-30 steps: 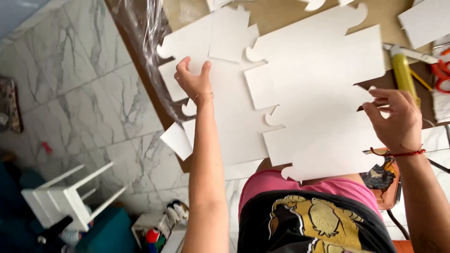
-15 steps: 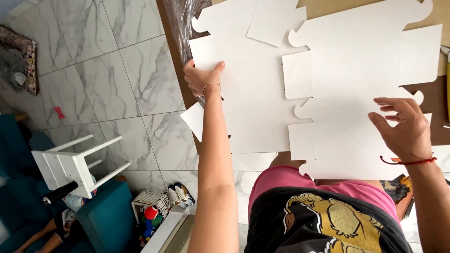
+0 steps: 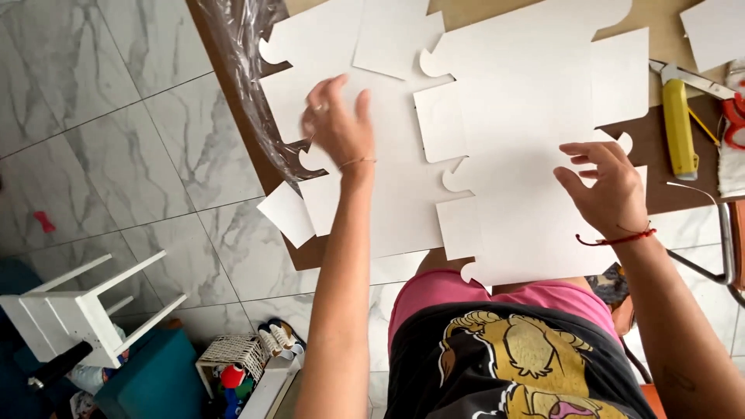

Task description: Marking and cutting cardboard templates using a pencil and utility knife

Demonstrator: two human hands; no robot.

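Note:
Two large white die-cut cardboard sheets lie overlapping on a brown table (image 3: 660, 194). My left hand (image 3: 337, 124) rests flat with spread fingers on the left sheet (image 3: 388, 202), near its left edge. My right hand (image 3: 609, 186), a red string around its wrist, rests with fingers apart on the right sheet (image 3: 528, 116), at its right edge. Neither hand grips anything. A small white flap (image 3: 285, 213) sticks out past the table's left edge.
Crumpled clear plastic film (image 3: 244, 70) hangs over the table's left edge. A yellow utility knife (image 3: 679, 124) and red-handled scissors (image 3: 733, 120) lie at the right. On the marble floor stand an overturned white stool (image 3: 77, 310) and a small basket (image 3: 233, 357).
My left hand has slid from the sheet's left edge further onto the sheet. My right hand has stayed at the right sheet's edge. The camera view has shifted.

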